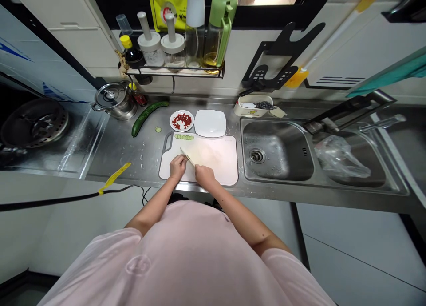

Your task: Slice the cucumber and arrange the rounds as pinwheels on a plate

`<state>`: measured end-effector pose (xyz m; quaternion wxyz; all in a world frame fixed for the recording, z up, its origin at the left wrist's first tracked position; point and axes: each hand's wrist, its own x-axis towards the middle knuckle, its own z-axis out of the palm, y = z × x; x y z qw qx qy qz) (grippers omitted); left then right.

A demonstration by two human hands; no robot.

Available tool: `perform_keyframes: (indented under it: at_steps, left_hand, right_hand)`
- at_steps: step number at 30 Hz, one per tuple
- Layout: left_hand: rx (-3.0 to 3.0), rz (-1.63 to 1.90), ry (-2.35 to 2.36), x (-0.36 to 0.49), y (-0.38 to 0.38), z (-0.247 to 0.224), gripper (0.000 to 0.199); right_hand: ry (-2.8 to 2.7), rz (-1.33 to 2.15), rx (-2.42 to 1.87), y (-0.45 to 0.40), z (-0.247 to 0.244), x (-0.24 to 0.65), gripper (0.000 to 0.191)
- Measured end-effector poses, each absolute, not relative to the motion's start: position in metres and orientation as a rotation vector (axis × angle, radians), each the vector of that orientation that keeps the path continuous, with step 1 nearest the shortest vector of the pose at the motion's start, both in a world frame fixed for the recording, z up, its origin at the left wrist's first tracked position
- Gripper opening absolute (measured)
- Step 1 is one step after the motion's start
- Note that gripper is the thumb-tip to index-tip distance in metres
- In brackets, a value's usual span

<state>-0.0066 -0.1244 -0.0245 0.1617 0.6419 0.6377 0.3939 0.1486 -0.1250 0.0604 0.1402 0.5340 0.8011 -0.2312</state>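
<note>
My right hand (204, 175) is wrapped round the handle of a small knife (188, 157), whose blade points up and left over the white cutting board (219, 164). Close to the blade, my left hand (178, 166) has its fingers pressed together above the board's left part; what they hold, if anything, is too small to tell. Overlapping cucumber slices (184, 137) lie in a row along the board's top edge. Behind the board are a plate of chopped red pieces (182, 121) and a white plate (210, 123). A whole cucumber (146, 117) rests on the counter to the left.
One loose slice (158, 129) lies left of the board. A steel pot (115, 102) stands at the back left, near a pan (31, 121). To the right is a sink (278, 150); a plastic bag (341, 157) lies over the second basin. Bottles and jars fill a shelf (179, 71).
</note>
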Motion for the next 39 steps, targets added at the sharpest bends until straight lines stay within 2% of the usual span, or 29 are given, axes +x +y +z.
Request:
perform_keyframes:
  at_steps: [39]
  left_hand:
    - [1.838, 1.127, 1.822, -0.007, -0.124, -0.025, 0.016]
  right_hand:
    - [2.351, -0.687, 1.563, -0.107, 0.054, 0.136, 0.027]
